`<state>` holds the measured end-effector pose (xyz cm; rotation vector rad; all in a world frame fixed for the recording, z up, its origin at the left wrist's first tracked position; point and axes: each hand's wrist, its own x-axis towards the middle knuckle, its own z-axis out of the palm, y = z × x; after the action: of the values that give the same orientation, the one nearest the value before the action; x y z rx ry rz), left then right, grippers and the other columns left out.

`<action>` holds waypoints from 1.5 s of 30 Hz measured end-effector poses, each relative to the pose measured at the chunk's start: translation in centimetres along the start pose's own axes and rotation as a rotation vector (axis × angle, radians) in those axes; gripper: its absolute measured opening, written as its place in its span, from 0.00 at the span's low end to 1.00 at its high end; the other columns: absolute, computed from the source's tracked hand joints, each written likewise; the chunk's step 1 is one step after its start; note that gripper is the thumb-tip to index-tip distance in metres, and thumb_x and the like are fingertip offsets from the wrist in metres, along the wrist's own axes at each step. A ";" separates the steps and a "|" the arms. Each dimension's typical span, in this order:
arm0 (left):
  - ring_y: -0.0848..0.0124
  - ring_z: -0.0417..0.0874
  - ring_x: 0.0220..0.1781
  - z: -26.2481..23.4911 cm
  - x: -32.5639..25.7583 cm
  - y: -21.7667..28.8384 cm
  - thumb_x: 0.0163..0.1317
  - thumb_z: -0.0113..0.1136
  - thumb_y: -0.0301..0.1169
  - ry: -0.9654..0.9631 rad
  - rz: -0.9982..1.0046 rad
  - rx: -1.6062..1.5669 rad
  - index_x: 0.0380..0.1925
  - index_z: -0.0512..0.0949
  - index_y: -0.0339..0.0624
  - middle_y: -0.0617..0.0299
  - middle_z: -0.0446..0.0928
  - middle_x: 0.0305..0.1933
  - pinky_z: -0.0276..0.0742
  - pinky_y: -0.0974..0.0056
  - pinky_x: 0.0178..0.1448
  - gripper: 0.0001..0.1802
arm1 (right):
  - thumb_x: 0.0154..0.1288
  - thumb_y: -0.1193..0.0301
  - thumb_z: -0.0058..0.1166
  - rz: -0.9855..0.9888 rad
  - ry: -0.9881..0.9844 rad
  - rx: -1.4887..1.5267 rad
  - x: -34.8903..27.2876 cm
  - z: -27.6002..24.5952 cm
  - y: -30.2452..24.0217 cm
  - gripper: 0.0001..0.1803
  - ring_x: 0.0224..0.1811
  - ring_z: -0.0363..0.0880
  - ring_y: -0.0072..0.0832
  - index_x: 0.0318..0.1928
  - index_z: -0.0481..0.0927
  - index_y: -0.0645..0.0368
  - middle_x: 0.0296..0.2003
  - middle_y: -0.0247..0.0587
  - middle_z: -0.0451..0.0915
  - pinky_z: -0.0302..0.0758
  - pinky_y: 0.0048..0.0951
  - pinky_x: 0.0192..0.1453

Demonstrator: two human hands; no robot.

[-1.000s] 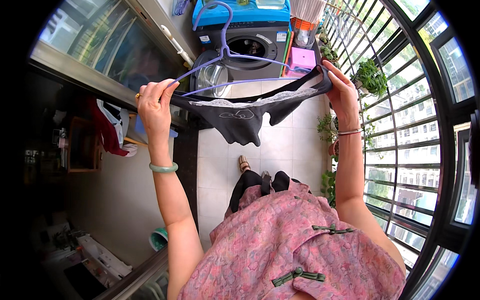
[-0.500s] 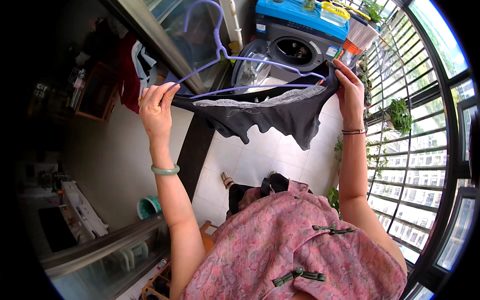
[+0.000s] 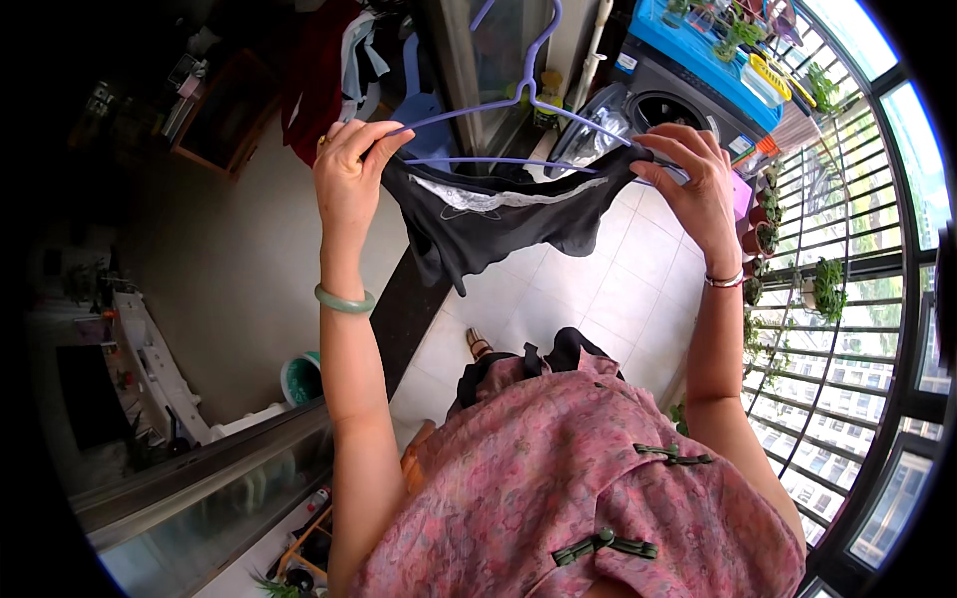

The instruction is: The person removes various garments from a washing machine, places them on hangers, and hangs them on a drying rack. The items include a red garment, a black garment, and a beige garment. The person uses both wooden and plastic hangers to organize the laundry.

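A small black garment (image 3: 498, 221) with a pale lace band hangs across a light purple wire hanger (image 3: 518, 105). My left hand (image 3: 349, 179) pinches the garment's left end against the hanger's left arm. My right hand (image 3: 693, 184) grips the garment's right end at the hanger's right arm. Both hands are raised in front of me, with the cloth stretched between them. The hanger's hook points up toward the window frame.
A grey front-loading washing machine (image 3: 673, 100) with a blue tray on top stands ahead. Potted plants (image 3: 827, 284) line the barred balcony railing on the right. Red and white clothes (image 3: 329, 60) hang at upper left. A green bucket (image 3: 299, 379) sits on the tiled floor.
The view has swung to the right and my hands have come closer together. The garment sits higher on the hanger, and my right hand has curled over its right end.
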<state>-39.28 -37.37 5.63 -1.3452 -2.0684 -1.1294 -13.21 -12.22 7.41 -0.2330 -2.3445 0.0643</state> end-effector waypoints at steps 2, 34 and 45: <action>0.70 0.70 0.30 -2.0 0.8 -2.8 0.57 0.67 0.30 0.004 0.013 -0.011 0.34 0.83 0.38 0.64 0.75 0.26 0.67 0.66 0.37 0.08 | 0.58 0.65 0.67 0.255 -0.257 0.421 0.5 2.4 -0.5 0.12 0.28 0.67 0.22 0.37 0.83 0.59 0.27 0.32 0.74 0.64 0.25 0.32; 0.57 0.73 0.61 -10.0 7.0 -42.0 0.56 0.68 0.26 0.332 -0.475 0.242 0.50 0.79 0.50 0.55 0.74 0.59 0.72 0.57 0.61 0.20 | 0.58 0.79 0.64 0.440 -0.448 1.109 25.6 37.3 -18.4 0.06 0.28 0.71 0.16 0.33 0.79 0.67 0.30 0.33 0.73 0.68 0.19 0.32; 0.56 0.73 0.66 -4.5 14.5 -43.4 0.76 0.42 0.40 0.721 -0.962 -1.184 0.66 0.62 0.30 0.43 0.70 0.65 0.66 0.55 0.70 0.28 | 0.59 0.76 0.64 0.448 -0.514 1.147 34.8 49.3 -23.5 0.09 0.30 0.78 0.28 0.38 0.80 0.69 0.32 0.42 0.76 0.74 0.26 0.35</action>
<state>-84.82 -41.75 1.15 0.0446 -1.3632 -2.9373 -75.56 -27.61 -0.39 -0.1548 -2.2757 1.7772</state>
